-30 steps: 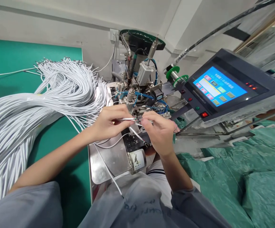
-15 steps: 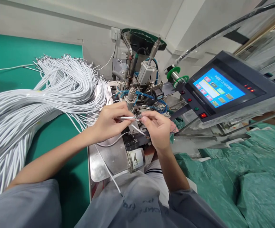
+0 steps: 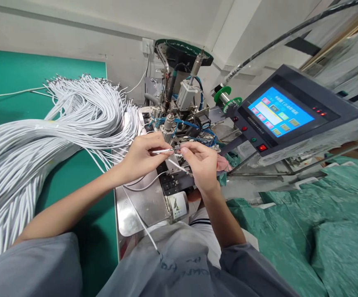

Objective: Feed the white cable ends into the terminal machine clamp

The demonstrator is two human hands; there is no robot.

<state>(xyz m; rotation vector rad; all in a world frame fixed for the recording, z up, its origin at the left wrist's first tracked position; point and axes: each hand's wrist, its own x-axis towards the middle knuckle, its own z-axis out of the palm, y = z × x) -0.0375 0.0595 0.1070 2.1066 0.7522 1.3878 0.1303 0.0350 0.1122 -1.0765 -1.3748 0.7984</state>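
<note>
A thick bundle of white cables [image 3: 83,111] spreads across a green table [image 3: 5,74] at left, many dark-tipped ends at its far side. To its right, a worker's left hand [image 3: 143,156] pinches a single white cable [image 3: 160,152] between thumb and forefinger, close to its end, in front of a metal machine [image 3: 186,97]. The cable is likely light and springy, its smooth jacket perhaps slightly slippery, and the fine wiring at the tip looks easily bent; the jacket just behind it seems the best place to hold. It is slim, round and plain white, its tip too small to read clearly. There, thumb and forefinger of the right hand [image 3: 202,163] are closed on a small grey piece [image 3: 176,147], partly hidden. A second cable [image 3: 178,166] slants beneath the hands. At right, a blue screen [image 3: 282,110] glows.
</note>
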